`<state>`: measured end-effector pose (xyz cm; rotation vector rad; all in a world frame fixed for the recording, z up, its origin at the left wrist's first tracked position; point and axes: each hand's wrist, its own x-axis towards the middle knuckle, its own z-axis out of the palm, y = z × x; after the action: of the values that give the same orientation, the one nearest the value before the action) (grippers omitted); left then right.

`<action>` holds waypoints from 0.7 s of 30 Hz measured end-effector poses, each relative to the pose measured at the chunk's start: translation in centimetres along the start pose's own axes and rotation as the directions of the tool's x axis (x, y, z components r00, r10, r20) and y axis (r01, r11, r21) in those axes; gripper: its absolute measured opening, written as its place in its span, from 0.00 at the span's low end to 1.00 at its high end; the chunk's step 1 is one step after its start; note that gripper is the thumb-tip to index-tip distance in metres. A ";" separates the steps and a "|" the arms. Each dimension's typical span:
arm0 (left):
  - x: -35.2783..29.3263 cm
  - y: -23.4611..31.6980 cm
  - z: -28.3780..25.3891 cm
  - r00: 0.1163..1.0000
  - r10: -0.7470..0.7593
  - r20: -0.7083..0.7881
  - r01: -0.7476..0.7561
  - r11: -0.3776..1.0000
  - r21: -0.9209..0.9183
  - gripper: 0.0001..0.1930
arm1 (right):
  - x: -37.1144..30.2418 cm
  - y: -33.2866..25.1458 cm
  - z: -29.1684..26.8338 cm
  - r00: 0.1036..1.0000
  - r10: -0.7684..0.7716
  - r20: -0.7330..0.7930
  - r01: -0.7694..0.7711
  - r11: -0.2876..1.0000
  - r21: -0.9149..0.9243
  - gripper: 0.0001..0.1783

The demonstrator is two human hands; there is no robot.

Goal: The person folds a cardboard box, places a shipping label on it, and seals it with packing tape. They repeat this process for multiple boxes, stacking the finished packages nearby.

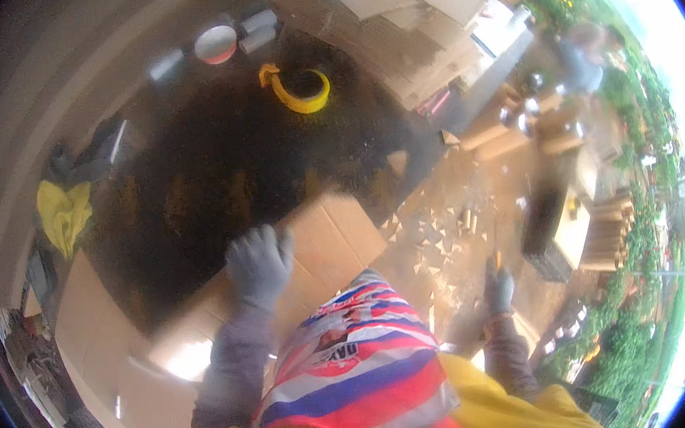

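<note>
A brown cardboard sheet [328,237] with crease lines lies in front of me, over the near edge of a dark surface. My left hand [261,267], in a grey glove, is at its far edge, fingers curled over the cardboard. Off to the right, low beside my body, my right hand [499,291] in a grey glove is closed on a slim tool with an orange part [499,260]; its exact kind is too small to make out. Another bent cardboard sheet [104,343] stands at the left.
A roll of yellow tape [304,100] and a round white-and-red container [216,45] sit on the dark surface [201,162]. Flat cardboard [423,27] is stacked at far right. Cardboard scraps [434,241] litter the floor. Brown tubes [611,234] and a person [583,60] are farther right.
</note>
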<state>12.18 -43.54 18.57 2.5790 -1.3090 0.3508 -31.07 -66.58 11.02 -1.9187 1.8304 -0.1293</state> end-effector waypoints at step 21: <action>-2.1 -0.8 -0.2 0.970 0.045 0.241 -0.032 0.998 -0.056 0.32 | -6.5 -23.1 6.5 0.807 -0.539 0.239 0.544 0.838 0.053 0.24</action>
<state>11.58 -41.48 18.02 2.6201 -1.4271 0.0065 -7.98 -58.77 16.23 -2.3065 1.0850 -0.0564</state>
